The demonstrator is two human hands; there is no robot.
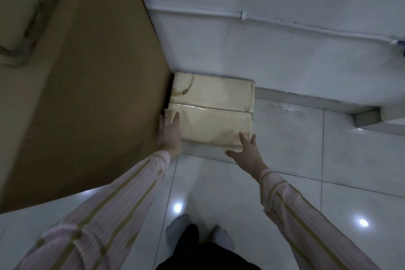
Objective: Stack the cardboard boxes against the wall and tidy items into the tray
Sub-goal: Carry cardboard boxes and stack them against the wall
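Taped tan cardboard box [211,109] on floor, against wall. Left hand [169,131] and right hand [247,151] at its near corners, fingers straight and spread.

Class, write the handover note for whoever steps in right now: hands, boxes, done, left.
Left hand: open, straight fingers on the near left corner of the small box.
Right hand: open, fingers spread at its near right corner.
The small box lies flat on the floor, against the wall, beside the large box.
Done: this box is at the wall.
Left: stacking; tray not in view.
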